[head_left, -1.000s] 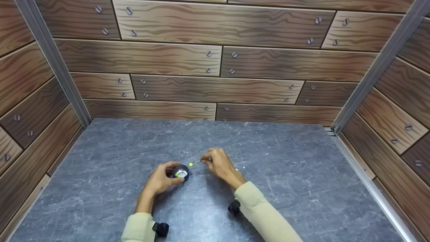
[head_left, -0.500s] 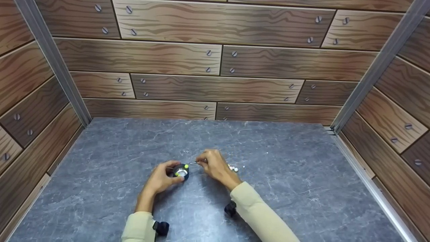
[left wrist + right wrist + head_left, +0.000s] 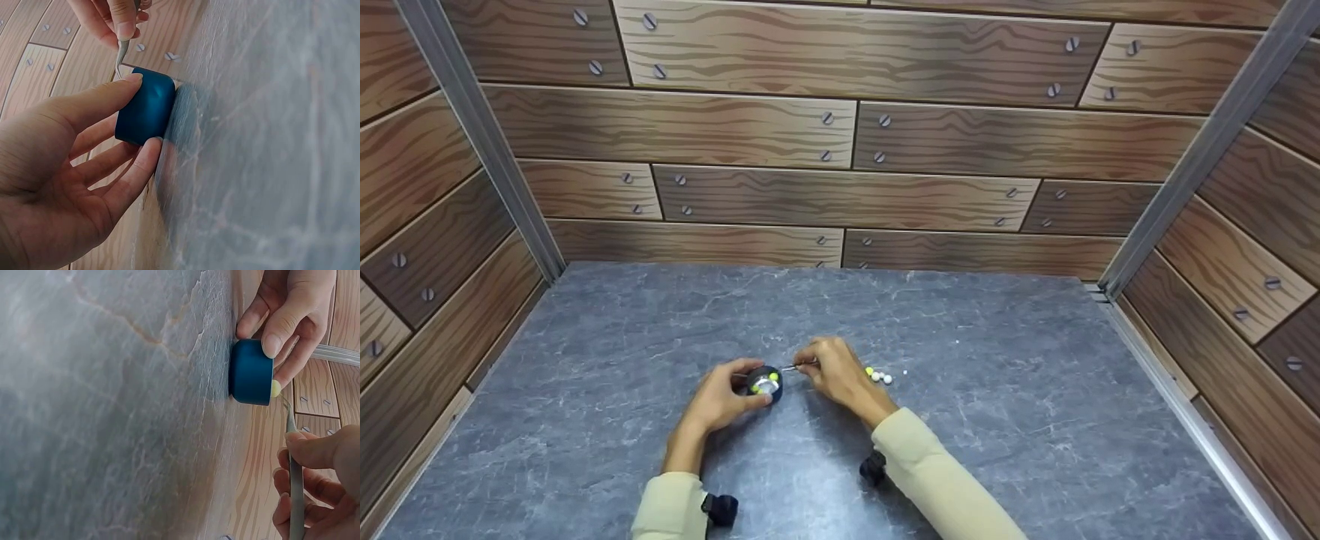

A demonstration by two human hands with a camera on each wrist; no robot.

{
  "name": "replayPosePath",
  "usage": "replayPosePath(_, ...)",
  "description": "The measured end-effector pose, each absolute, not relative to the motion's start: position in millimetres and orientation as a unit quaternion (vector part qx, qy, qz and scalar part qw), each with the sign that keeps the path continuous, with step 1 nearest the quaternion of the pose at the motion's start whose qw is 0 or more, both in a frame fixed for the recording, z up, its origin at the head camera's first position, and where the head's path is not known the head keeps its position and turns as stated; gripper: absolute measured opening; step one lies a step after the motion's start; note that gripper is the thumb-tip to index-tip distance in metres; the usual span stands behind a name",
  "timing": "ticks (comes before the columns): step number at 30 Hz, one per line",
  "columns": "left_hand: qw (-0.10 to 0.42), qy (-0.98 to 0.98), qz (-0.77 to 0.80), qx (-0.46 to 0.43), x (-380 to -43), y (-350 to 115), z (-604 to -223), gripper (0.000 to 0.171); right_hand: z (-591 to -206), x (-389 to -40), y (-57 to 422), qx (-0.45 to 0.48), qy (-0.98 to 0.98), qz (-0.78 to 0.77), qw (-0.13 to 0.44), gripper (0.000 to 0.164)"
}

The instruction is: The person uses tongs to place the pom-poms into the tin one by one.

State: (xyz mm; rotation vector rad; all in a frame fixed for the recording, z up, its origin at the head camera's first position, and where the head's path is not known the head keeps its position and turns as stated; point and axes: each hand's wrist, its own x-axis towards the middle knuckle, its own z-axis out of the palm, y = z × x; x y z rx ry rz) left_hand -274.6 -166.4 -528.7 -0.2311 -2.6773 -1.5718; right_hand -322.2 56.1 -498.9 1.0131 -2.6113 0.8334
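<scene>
My left hand (image 3: 712, 401) grips a small dark blue cup (image 3: 147, 107) between thumb and fingers, and the cup stands upright on the table. In my right hand (image 3: 841, 371) I pinch metal tweezers (image 3: 296, 486) with bent tips, which reach the cup's rim from the right. At those tips a yellow-green ball (image 3: 275, 388) shows just above the rim; whether the tips still pinch it I cannot tell. Another yellow-green ball (image 3: 756, 389) lies inside the cup in the head view. The cup's wall hides its inside in both wrist views.
Just right of my right hand, another yellow-green ball (image 3: 869, 371) and white balls (image 3: 887, 379) lie on the grey marbled table (image 3: 997, 420). A tiny white speck (image 3: 905, 372) is beyond them. Wood-patterned walls (image 3: 840, 135) enclose the back and sides.
My right hand has moved left, carrying the yellow-green ball in the tweezers from beside the cup to over its rim and slightly lower. The balls by my right hand came into view. My left hand stayed put.
</scene>
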Motion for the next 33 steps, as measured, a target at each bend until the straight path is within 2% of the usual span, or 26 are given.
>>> replayPosePath(16, 0.007, -0.857, -0.511, -0.065, -276, -166, -530, 0.056, -497, -321, 59, 0.337, -0.894, 0.284, 0.078, 0.010)
replayPosePath(33, 0.004, -0.862, -0.503, -0.056, -275, -166, -530, 0.055, -493, -321, 69, 0.348, -0.889, 0.283, 0.096, 0.009)
